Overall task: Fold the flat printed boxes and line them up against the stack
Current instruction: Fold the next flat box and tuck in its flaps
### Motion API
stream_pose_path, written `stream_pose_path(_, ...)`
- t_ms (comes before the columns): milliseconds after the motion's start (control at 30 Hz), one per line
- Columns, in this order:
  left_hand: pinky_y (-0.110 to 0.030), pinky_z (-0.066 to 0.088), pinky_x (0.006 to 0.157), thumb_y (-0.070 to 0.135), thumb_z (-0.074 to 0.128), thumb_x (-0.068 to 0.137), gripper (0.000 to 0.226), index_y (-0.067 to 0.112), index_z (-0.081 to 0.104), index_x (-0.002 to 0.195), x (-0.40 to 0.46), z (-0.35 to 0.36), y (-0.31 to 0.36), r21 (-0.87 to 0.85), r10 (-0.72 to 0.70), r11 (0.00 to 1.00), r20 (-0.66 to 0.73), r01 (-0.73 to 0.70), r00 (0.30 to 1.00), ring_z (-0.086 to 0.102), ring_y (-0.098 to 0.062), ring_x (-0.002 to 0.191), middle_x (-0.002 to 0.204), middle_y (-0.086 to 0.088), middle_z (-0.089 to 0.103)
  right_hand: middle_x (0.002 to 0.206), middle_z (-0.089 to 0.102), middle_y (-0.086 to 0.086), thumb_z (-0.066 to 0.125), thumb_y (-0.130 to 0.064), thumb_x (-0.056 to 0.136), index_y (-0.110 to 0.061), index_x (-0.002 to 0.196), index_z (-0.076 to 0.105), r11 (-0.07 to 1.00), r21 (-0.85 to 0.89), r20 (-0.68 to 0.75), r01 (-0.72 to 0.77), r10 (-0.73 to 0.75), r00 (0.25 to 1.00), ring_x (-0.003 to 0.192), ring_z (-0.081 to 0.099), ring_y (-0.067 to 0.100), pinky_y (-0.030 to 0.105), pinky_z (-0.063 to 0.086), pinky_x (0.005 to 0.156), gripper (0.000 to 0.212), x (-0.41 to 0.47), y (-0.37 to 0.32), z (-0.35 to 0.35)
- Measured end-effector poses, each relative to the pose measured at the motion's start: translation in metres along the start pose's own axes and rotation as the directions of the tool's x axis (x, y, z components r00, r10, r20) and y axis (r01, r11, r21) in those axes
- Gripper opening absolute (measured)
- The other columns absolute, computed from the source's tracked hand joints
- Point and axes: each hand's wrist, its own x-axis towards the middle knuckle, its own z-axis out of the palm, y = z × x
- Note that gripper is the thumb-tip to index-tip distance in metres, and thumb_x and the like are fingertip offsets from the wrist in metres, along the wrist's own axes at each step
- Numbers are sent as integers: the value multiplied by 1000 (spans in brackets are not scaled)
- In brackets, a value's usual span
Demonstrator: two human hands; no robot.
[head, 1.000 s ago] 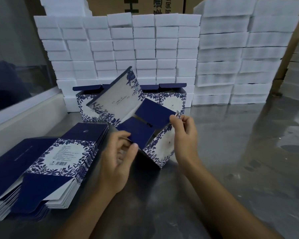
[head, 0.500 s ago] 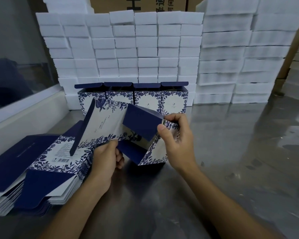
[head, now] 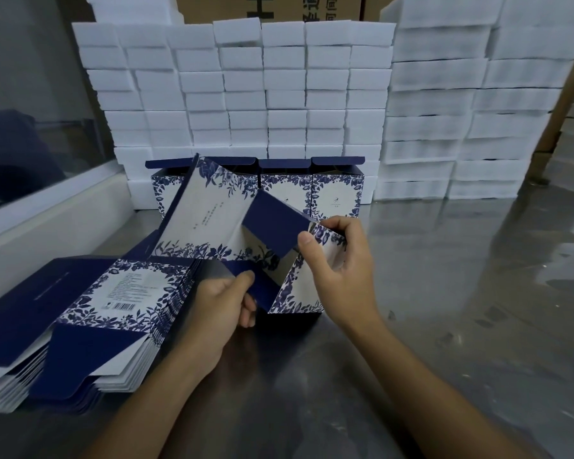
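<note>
A half-folded blue-and-white floral printed box [head: 212, 213] is held tilted above the steel table. My left hand [head: 217, 313] pinches a dark blue bottom flap of it from below. My right hand [head: 338, 266] grips the box's right panel, thumb on a dark blue flap bent inward. A pile of flat printed boxes [head: 90, 313] lies at the left. Several folded boxes [head: 337, 190] stand in a row against the white stack [head: 246, 94], partly hidden behind the held box.
More white foam blocks [head: 461, 111] are stacked at the back right, brown cartons behind them. A white ledge with a glass pane [head: 47, 207] borders the left. The shiny steel table [head: 461, 293] spreads out to the right.
The box has been swung down and left from an upright tilt. My left hand moved under it onto the bottom flap, while my right hand closed around the right panel and flap.
</note>
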Motion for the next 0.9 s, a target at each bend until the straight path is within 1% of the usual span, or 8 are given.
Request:
stream_pose_path(167,-25,41,47,48,72,75,49,14,55,44,-6,-3,4,-43,40,998,142,-34,989,47,-22,40,39,-9,39,110,60,-8,60,-67,81,-30,108,54,999,10,-31,-34,34,999,111,57,14,42,47,97,47,0,2,0)
stream_pose_path(333,-31,41,55,22,69,88,48,14,53,43,-9,0,4,14,62,998,111,-64,992,47,-21,41,41,-9,40,110,58,-14,59,-72,79,-33,109,54,999,-42,-34,-31,29,999,112,55,11,43,46,98,49,0,2,0)
stream_pose_path(433,-31,42,54,27,68,88,44,8,57,49,-11,0,8,-55,78,996,121,-71,990,47,-22,43,42,-11,42,110,60,-12,60,-70,79,-33,108,54,998,-13,-39,-55,54,998,112,56,13,42,46,98,47,0,2,0)
stream_pose_path(567,-29,42,51,30,63,92,33,21,63,61,-8,-5,9,-137,105,985,3,-103,994,54,-16,54,58,-5,56,106,65,-3,58,-67,82,-27,105,58,984,97,-64,-149,155,986,102,61,14,37,49,93,47,4,5,-2)
stream_pose_path(633,-26,45,50,32,63,92,22,24,61,72,-5,-8,8,-143,124,980,-99,-137,987,58,-15,63,71,-2,61,98,65,-5,58,-63,88,-24,101,59,958,166,-68,-234,248,966,89,61,3,26,49,83,41,7,8,-3)
stream_pose_path(700,-31,48,60,42,60,86,12,30,62,88,-1,-12,8,-147,126,979,-114,-142,985,63,-15,79,92,-1,66,90,64,-9,56,-57,94,-23,94,59,920,226,-71,-320,343,937,71,58,-8,11,44,67,34,10,13,-4)
stream_pose_path(767,-34,50,74,46,54,86,21,38,64,103,3,-14,6,-122,129,983,-52,-134,990,64,-10,98,110,5,68,89,64,-8,55,-56,96,-23,92,58,884,260,-57,-388,415,908,67,58,-7,9,43,59,34,11,18,-4)
stream_pose_path(900,-34,50,76,30,46,101,27,29,71,93,2,-10,3,-124,158,981,34,-152,987,66,-19,92,96,1,72,84,55,-10,57,-52,96,-24,88,49,899,208,-58,-387,406,912,70,53,-5,18,43,69,30,8,20,0)
